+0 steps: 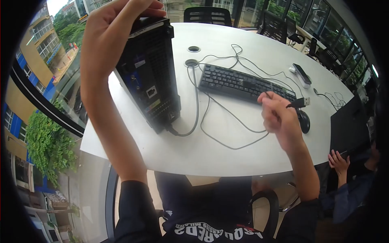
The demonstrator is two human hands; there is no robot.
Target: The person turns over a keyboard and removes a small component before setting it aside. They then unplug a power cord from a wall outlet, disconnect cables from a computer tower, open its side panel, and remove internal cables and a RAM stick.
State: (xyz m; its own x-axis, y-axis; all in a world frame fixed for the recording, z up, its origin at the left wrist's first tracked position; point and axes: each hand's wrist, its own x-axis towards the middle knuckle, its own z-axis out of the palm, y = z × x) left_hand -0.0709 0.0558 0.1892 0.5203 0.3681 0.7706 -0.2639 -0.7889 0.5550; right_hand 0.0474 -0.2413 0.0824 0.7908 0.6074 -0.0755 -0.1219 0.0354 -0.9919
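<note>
A black computer tower (152, 81) stands upright at the left of the white table (251, 158), its port side facing me. My left hand (111, 28) rests on the tower's top, its fingers partly hidden behind the top edge. My right hand (279, 115) is closed around a black USB cable, with the USB plug (306, 101) sticking out to the right. It hangs above the front edge of the black keyboard (243, 83). Beyond the hand lies a black mouse (303, 121). A thick power cord (196, 109) runs from the tower's lower back to a table hole (191, 63).
A second table hole (194, 49) is near the tower. Thin cables loop around the keyboard. A dark phone-like object (301, 73) lies at the right. Another person's hand (339, 161) touches a black panel (350, 125). Chairs (207, 16) stand beyond the table.
</note>
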